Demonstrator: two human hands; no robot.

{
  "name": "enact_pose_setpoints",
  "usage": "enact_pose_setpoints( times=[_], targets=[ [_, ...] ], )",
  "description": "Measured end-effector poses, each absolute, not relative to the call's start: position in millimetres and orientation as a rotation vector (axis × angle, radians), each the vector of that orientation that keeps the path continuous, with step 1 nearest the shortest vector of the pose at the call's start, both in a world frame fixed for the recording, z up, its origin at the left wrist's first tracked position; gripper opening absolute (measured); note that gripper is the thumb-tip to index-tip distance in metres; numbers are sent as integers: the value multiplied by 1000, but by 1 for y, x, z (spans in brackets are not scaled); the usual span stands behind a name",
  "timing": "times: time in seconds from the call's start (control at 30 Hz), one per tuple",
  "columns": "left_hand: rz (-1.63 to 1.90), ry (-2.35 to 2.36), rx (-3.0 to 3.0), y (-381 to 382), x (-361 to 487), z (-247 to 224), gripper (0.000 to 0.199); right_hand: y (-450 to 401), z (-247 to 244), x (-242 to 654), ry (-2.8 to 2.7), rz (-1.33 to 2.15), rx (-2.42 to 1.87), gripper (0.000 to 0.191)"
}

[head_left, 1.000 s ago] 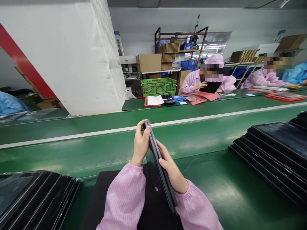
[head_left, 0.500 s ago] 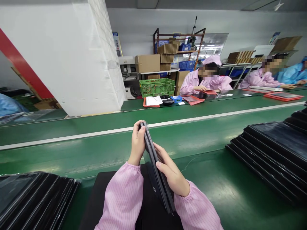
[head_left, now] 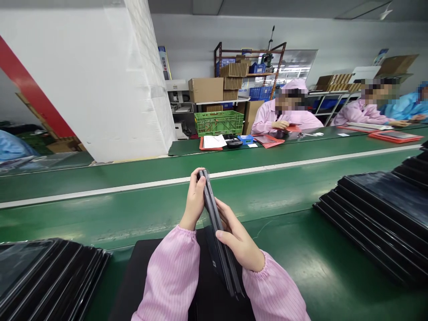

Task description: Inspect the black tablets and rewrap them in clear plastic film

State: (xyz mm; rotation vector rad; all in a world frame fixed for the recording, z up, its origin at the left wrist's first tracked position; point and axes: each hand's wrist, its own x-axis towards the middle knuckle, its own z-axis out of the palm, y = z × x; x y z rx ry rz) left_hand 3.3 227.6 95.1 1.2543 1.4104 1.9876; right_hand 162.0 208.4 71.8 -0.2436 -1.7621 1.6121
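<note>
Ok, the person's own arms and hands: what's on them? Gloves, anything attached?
No gloves: the left hand and right hand are bare. The left sleeve and right sleeve are pink with fine stripes, gathered into elastic cuffs at the wrists. No cables or markings show.

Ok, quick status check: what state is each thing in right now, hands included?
Left hand: gripping the top of the dark flat device
Right hand: holding that device's side
Dark flat device: held on edge, tilted
Black mat: flat on the green conveyor belt
Right stack of dark panels: overlapping, fanned
Left stack of dark panels: overlapping, fanned
Green plastic crate: upright, behind the far bench
</note>
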Motion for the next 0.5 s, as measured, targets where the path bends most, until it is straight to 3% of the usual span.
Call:
enact_pose_setpoints(
  times=[0.4,0.5],
  targets=[
    [1965,1348,1299,229,4,94,41,212,71,164,-1728,1673,-182,69],
    [1963,1254,1319,230,2,90,48,213,72,165,-1720,1690,-181,70]
  ],
)
